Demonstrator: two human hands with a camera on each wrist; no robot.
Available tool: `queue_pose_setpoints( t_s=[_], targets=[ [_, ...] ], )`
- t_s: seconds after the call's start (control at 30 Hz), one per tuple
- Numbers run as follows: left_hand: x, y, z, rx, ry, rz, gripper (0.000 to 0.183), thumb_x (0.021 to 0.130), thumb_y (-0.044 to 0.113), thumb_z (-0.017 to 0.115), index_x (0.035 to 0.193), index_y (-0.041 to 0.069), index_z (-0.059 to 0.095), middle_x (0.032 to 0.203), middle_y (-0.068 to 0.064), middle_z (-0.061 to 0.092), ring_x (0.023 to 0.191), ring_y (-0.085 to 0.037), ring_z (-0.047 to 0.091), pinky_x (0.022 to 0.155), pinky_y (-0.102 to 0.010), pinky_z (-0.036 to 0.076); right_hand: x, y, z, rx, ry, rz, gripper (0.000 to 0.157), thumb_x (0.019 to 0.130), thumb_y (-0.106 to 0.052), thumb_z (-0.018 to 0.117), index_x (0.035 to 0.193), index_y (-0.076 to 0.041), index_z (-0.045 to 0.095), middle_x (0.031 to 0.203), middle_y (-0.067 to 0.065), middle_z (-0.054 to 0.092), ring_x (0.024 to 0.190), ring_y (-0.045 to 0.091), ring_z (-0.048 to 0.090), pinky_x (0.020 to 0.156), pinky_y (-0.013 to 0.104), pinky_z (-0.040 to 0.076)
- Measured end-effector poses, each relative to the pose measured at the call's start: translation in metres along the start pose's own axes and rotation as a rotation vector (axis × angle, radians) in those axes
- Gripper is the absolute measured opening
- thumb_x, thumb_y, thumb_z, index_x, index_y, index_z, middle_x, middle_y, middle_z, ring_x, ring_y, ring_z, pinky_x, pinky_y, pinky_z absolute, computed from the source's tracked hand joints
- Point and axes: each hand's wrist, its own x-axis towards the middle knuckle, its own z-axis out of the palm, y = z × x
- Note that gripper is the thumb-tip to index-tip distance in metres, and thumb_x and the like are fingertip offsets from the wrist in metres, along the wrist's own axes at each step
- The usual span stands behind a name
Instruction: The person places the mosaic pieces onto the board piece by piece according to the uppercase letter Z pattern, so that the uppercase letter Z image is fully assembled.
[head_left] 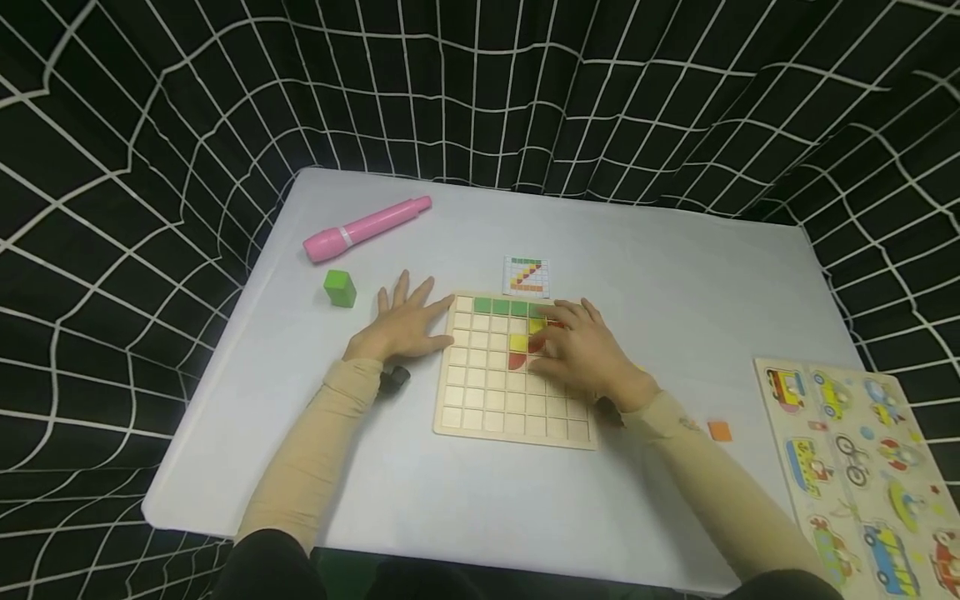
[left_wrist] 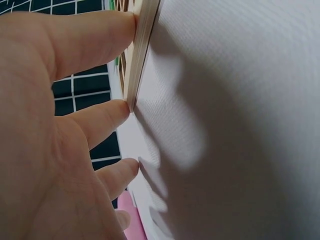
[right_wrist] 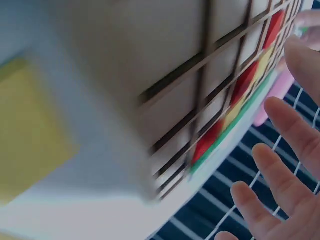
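A wooden grid board (head_left: 476, 398) lies on the white table, with a row of green squares (head_left: 501, 307) along its far side. Below that row, yellow squares (head_left: 518, 342) and red quarter-round pieces (head_left: 517, 361) run in a diagonal. My left hand (head_left: 403, 327) is spread flat, its thumb and index finger touching the board's left edge (left_wrist: 141, 55). Over the right half of the board, my right hand (head_left: 583, 350) reaches in with fingers loosely extended, index fingertip right at a red piece. That hand covers several cells. A small pattern card (head_left: 527, 277) lies just beyond the board.
At the left are a pink flashlight-shaped object (head_left: 369, 229) and a green block (head_left: 341, 288). An orange square (head_left: 720, 431) lies right of my right forearm; a yellow piece (right_wrist: 30, 130) is partly hidden by that wrist. A vehicle puzzle board (head_left: 847, 475) occupies the right corner.
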Motion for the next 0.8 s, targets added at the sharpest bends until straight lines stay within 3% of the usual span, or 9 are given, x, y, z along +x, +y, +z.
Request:
queue_pose_setpoints(
  t_s=[0.17, 0.37, 0.53, 0.8],
  targets=[
    [-0.002, 0.000, 0.000, -0.011, -0.004, 0.001, 0.078, 0.098, 0.051, 0.058, 0.165, 0.025, 0.027, 0.177, -0.015, -0.001, 0.159, -0.045, -0.024, 0.123, -0.074, -0.016, -0.015, 0.015, -0.007, -0.005, -0.019, 0.069, 0.046, 0.085, -0.041, 0.083, 0.118, -0.009, 0.077, 0.154, 0.018, 0.055, 0.149, 0.047, 0.040, 0.126, 0.071, 0.019],
    [-0.001, 0.001, 0.000, -0.002, -0.009, 0.009, 0.079, 0.098, 0.052, 0.058, 0.165, 0.025, 0.026, 0.176, -0.015, -0.001, 0.159, -0.046, -0.024, 0.122, -0.075, -0.015, -0.036, 0.036, -0.014, -0.013, -0.015, 0.148, 0.050, 0.085, -0.041, 0.083, 0.121, -0.007, 0.075, 0.157, 0.020, 0.051, 0.151, 0.050, 0.035, 0.124, 0.075, 0.017],
    [-0.001, 0.001, 0.000, 0.001, -0.011, 0.008, 0.079, 0.098, 0.052, 0.058, 0.165, 0.025, 0.026, 0.176, -0.016, -0.001, 0.159, -0.046, -0.024, 0.122, -0.075, -0.016, -0.058, 0.053, -0.021, -0.006, -0.013, 0.213, 0.047, 0.087, -0.038, 0.081, 0.122, -0.007, 0.075, 0.157, 0.020, 0.050, 0.151, 0.051, 0.033, 0.123, 0.077, 0.016],
    [-0.001, 0.001, -0.001, 0.010, -0.012, 0.011, 0.079, 0.098, 0.053, 0.057, 0.165, 0.025, 0.026, 0.176, -0.016, -0.001, 0.158, -0.046, -0.024, 0.122, -0.076, -0.015, -0.091, 0.072, -0.024, -0.007, 0.026, 0.240, 0.034, 0.088, -0.027, 0.080, 0.114, -0.006, 0.077, 0.153, 0.023, 0.053, 0.147, 0.055, 0.035, 0.118, 0.082, 0.018]
  ],
)
